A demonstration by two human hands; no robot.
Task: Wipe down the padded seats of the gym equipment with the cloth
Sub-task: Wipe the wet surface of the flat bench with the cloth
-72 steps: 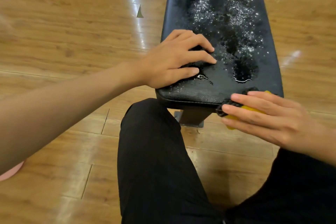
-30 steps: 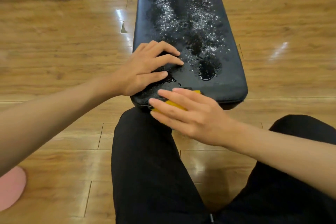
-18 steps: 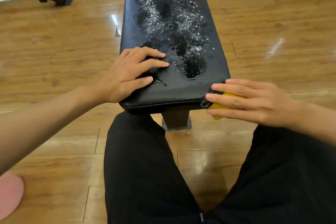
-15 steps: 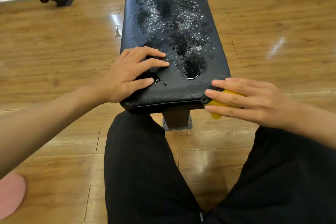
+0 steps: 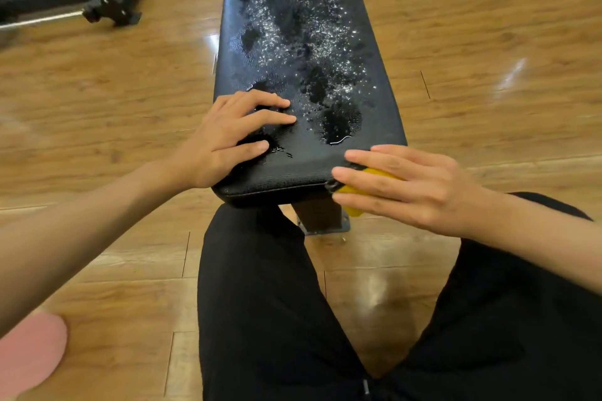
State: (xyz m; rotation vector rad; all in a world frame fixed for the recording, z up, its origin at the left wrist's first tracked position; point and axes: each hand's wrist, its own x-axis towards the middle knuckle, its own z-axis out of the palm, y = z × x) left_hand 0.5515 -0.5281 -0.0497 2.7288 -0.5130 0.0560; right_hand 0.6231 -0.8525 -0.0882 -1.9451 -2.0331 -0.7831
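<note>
The yellow cloth (image 5: pixel 379 173) is at the bench's (image 5: pixel 286 177) near right corner, mid-frame. The right hand (image 5: pixel 417 185) lies flat-fingered over it, thumb hidden. The left hand (image 5: pixel 228 140), fingers spread, presses on the pad to its left. The pad's soaked tbh, so a hard swipe could shove that puddle (image 5: pixel 340 122) onto the floor (image 5: pixel 488 42), or the cloth could slip off the edge.

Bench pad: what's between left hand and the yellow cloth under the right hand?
Head view: only wet black bench pad, a few droplets by the left hand. The puddle lies just beyond that line. Yellow cloth sits under the right hand.
</note>
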